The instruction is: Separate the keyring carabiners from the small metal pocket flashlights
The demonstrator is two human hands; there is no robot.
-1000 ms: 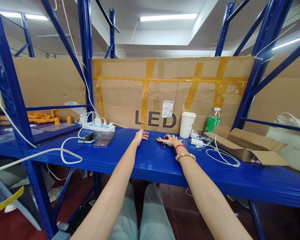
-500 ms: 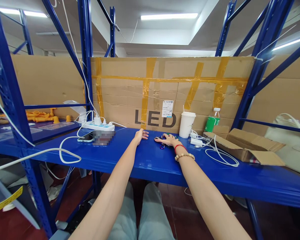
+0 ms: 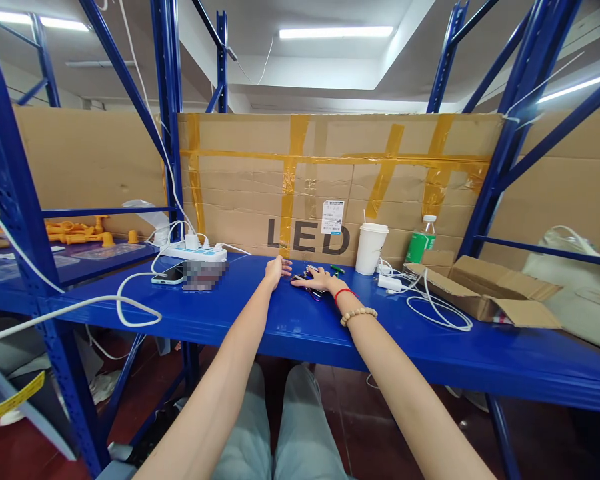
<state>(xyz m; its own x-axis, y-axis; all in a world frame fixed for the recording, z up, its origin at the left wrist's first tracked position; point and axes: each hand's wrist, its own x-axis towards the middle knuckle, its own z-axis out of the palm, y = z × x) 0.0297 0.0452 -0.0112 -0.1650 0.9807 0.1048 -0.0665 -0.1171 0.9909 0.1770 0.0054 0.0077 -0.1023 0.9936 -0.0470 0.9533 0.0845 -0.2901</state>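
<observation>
My right hand, with a red string and a beaded bracelet at its wrist, lies palm down with fingers spread. Beneath and around it are small shiny metal pieces, mostly covered; a purple piece shows at the near side. Just beyond the hand lies a small green piece. Their exact kind is too small to make out. My left hand rests on its edge on the blue shelf, fingers apart and loosely bent towards the right hand, with nothing visible in it.
A white paper cup, a green-labelled bottle, white cables and an open cardboard box stand on the right. Left are a phone and a power strip. A large cardboard sheet closes off the back.
My right hand has slid left over the shelf, closer to my left hand, with small pieces under it. The green piece now shows behind it. My left hand has hardly moved.
</observation>
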